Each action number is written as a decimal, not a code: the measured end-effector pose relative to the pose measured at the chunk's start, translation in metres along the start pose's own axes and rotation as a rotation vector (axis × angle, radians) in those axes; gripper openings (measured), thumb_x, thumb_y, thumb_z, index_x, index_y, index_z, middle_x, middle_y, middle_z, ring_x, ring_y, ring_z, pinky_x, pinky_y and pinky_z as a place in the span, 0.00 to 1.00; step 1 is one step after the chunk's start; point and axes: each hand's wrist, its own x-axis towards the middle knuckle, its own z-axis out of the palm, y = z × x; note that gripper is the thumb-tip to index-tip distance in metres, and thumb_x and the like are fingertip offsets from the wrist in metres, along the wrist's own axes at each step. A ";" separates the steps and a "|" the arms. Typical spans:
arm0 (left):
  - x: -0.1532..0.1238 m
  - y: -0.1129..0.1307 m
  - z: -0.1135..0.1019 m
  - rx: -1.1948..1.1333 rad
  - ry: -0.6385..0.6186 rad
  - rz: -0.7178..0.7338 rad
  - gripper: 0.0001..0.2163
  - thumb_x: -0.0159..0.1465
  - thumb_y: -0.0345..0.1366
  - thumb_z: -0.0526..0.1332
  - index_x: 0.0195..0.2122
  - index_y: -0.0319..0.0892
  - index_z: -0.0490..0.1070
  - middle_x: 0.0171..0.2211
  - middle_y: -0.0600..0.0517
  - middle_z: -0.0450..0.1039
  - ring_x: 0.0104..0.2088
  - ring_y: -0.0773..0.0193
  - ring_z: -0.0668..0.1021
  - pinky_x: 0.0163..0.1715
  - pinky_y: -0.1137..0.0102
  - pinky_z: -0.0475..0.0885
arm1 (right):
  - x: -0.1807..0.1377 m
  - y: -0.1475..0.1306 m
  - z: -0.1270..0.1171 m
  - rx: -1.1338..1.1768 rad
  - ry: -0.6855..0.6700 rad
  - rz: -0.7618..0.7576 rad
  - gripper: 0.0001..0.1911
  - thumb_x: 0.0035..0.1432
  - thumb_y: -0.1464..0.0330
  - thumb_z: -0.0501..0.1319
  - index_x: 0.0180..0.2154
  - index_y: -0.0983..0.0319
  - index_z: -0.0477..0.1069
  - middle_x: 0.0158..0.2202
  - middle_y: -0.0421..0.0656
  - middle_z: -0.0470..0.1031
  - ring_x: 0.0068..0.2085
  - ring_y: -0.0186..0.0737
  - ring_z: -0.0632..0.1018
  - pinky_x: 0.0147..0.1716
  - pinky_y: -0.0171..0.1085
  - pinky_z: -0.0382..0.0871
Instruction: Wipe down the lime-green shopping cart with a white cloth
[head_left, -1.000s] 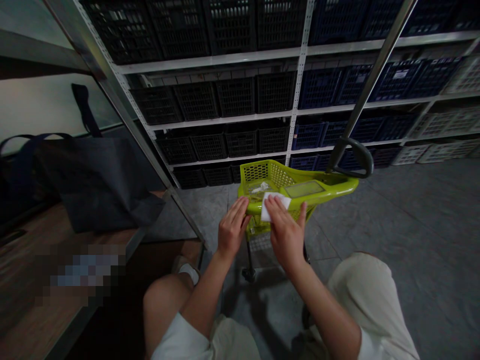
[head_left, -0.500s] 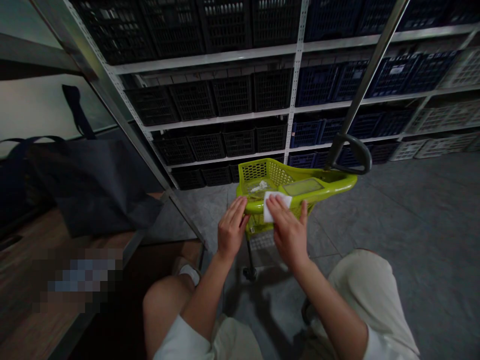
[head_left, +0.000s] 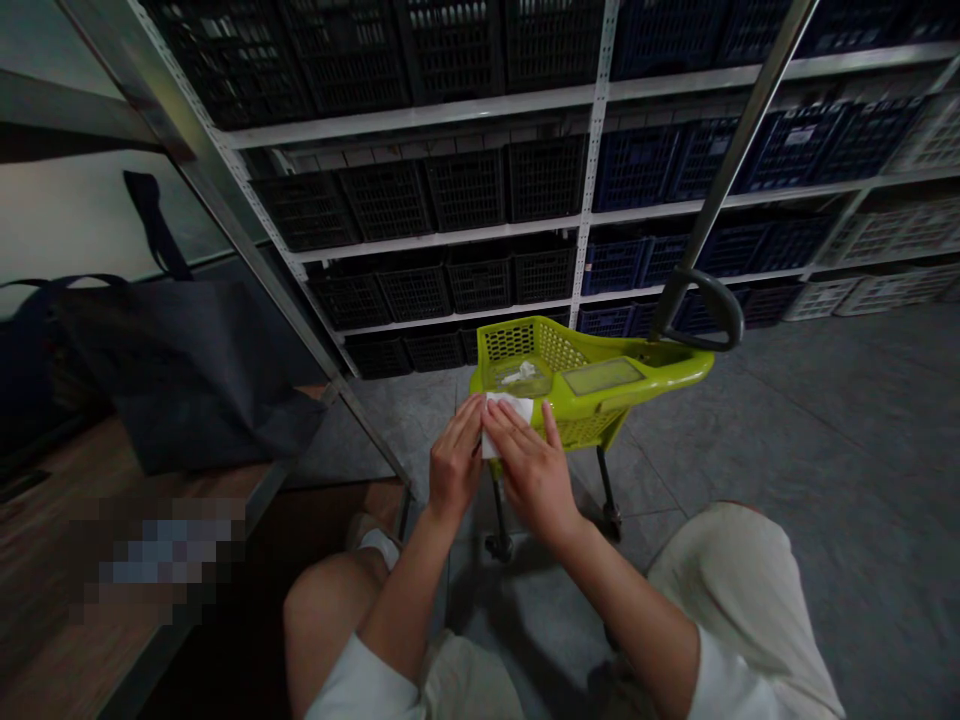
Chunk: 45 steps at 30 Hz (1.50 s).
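A small lime-green shopping cart (head_left: 585,408) with a mesh basket stands in front of my knees. My left hand (head_left: 454,462) grips its rim at the near left corner, fingers together over the edge. Close beside it, my right hand (head_left: 536,482) presses a folded white wipe (head_left: 491,440) against the same rim, with the fingertips lying over it. The two hands nearly touch. Inside the basket lies a crumpled white piece (head_left: 519,373), too small to make out. A dark grey looped handle (head_left: 724,315) rises at the cart's right end.
Metal shelving (head_left: 442,240) full of black crates (head_left: 465,190) and blue crates (head_left: 634,165) stands behind the cart. At left, a dark bag (head_left: 195,380) sits on a wooden surface (head_left: 45,590). A slanted metal post (head_left: 750,140) rises at right above grey floor tiles (head_left: 847,440).
My right hand has slid the white wipe leftward along the cart's rim, close to my left hand. My left hand has barely moved and stays at the rim's corner.
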 end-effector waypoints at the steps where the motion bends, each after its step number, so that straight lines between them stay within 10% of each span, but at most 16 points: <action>1: 0.000 -0.001 -0.001 0.003 -0.004 0.002 0.23 0.71 0.29 0.53 0.68 0.44 0.59 0.59 0.43 0.73 0.62 0.57 0.74 0.58 0.58 0.75 | -0.001 0.000 -0.001 0.000 -0.012 -0.019 0.30 0.63 0.78 0.49 0.65 0.61 0.61 0.64 0.44 0.69 0.67 0.36 0.67 0.72 0.47 0.25; 12: 0.012 0.005 -0.027 0.241 -0.067 -0.083 0.25 0.64 0.30 0.63 0.63 0.42 0.63 0.55 0.43 0.76 0.58 0.53 0.77 0.67 0.48 0.60 | -0.035 0.087 -0.048 -0.179 0.219 0.170 0.29 0.62 0.76 0.50 0.62 0.55 0.65 0.61 0.44 0.73 0.64 0.42 0.71 0.70 0.58 0.29; 20: 0.013 0.071 0.012 0.295 -0.262 -0.015 0.31 0.67 0.32 0.56 0.71 0.35 0.48 0.68 0.41 0.62 0.69 0.52 0.62 0.66 0.55 0.60 | -0.021 0.046 -0.023 -0.228 0.203 0.231 0.27 0.64 0.74 0.51 0.63 0.55 0.65 0.65 0.45 0.68 0.68 0.44 0.65 0.70 0.59 0.26; 25: 0.011 0.072 0.020 0.276 -0.238 -0.080 0.33 0.66 0.28 0.56 0.71 0.37 0.47 0.67 0.40 0.62 0.68 0.50 0.64 0.66 0.53 0.62 | -0.025 0.066 -0.037 -0.219 0.100 0.061 0.29 0.65 0.76 0.51 0.64 0.52 0.63 0.63 0.42 0.71 0.65 0.41 0.69 0.70 0.58 0.23; 30: 0.011 0.070 0.020 0.255 -0.215 -0.084 0.35 0.65 0.26 0.56 0.72 0.37 0.44 0.67 0.39 0.62 0.68 0.49 0.65 0.65 0.50 0.62 | -0.038 0.113 -0.050 -0.282 0.336 0.280 0.28 0.64 0.75 0.50 0.63 0.53 0.65 0.60 0.46 0.74 0.64 0.47 0.71 0.68 0.65 0.26; 39: 0.009 0.068 0.024 0.293 -0.196 -0.082 0.32 0.67 0.28 0.55 0.71 0.37 0.47 0.67 0.40 0.63 0.68 0.50 0.64 0.65 0.52 0.64 | -0.018 0.055 -0.029 -0.120 0.098 0.037 0.28 0.64 0.77 0.49 0.62 0.54 0.65 0.62 0.42 0.72 0.64 0.39 0.70 0.70 0.55 0.23; 45: 0.012 0.072 0.019 0.315 -0.254 -0.086 0.34 0.66 0.26 0.55 0.72 0.36 0.44 0.69 0.39 0.59 0.68 0.49 0.63 0.64 0.52 0.64 | -0.036 0.100 -0.035 -0.158 0.422 0.349 0.25 0.64 0.74 0.50 0.59 0.54 0.70 0.60 0.46 0.74 0.64 0.49 0.70 0.67 0.66 0.28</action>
